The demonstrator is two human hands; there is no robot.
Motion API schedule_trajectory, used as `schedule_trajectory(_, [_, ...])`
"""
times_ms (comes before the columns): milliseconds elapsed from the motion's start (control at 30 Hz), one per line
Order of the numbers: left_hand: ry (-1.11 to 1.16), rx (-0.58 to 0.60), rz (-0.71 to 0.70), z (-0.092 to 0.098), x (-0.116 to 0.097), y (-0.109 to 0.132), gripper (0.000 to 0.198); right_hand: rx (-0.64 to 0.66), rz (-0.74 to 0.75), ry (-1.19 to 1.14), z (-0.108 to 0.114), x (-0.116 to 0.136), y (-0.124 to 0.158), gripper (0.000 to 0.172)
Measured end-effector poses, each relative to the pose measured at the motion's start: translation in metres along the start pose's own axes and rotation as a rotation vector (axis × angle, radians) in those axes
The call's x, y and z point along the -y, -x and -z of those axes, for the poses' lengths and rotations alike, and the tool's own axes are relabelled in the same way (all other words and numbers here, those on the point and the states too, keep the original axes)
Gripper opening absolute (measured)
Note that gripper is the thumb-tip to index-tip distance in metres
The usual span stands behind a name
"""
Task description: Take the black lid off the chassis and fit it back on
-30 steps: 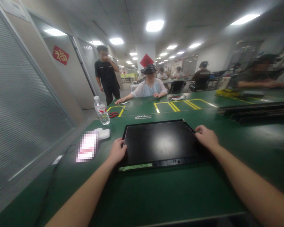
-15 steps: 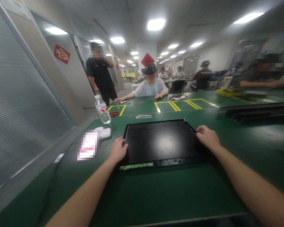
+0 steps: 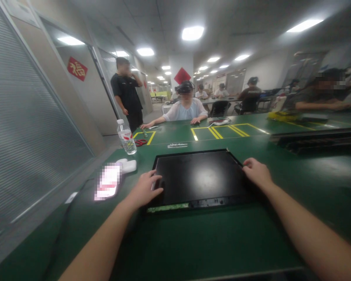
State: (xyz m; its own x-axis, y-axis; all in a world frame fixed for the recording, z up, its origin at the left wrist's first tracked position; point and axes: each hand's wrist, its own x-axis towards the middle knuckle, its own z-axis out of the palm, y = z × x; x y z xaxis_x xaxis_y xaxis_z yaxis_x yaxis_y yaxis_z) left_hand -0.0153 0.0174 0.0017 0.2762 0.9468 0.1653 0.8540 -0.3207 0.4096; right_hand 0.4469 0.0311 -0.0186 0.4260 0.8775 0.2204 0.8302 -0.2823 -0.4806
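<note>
A black flat screen panel lies face up on the green table, its front edge toward me. Along that front edge a strip of green circuit board shows at the left. My left hand is at the panel's left edge, fingers apart, with the fingertips over the border. On the opposite side my right hand has its fingers bent and closed on the right edge; the tips are partly hidden behind the rim.
Left of the panel are a water bottle, red-handled scissors, a lit phone and a white case. Small white pieces lie beyond it. A person sits opposite; another person stands. Dark frames are at right.
My left hand has loosened from the panel's left edge, its fingers spreading over the border. My right hand stays at the right edge. The panel has hardly moved.
</note>
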Motion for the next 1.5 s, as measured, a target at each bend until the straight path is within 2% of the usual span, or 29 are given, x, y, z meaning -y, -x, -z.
schedule_trajectory(133, [0.060,0.227,-0.157,0.017,-0.006,0.008,0.035,0.017,0.009,-0.013,0.000,-0.004,0.001,0.024])
schedule_trajectory(333, [0.011,0.318,-0.323,0.033,-0.021,0.011,0.028,0.052,0.064,0.043,0.006,0.004,0.007,0.026])
schedule_trajectory(467, [-0.119,0.390,-0.312,0.039,-0.027,0.015,0.024,0.054,0.093,0.071,0.008,0.007,0.009,0.026])
schedule_trajectory(800, [-0.199,0.428,-0.250,0.037,-0.020,0.015,0.029,0.072,0.086,0.099,0.009,0.005,0.009,0.027])
schedule_trajectory(1033, [-0.222,0.395,-0.207,0.036,-0.019,0.016,0.020,0.056,0.096,0.100,0.007,0.002,0.008,0.028])
schedule_trajectory(1500, [-0.203,0.415,-0.218,0.036,-0.021,0.016,0.019,0.046,0.092,0.115,0.004,-0.001,0.005,0.028])
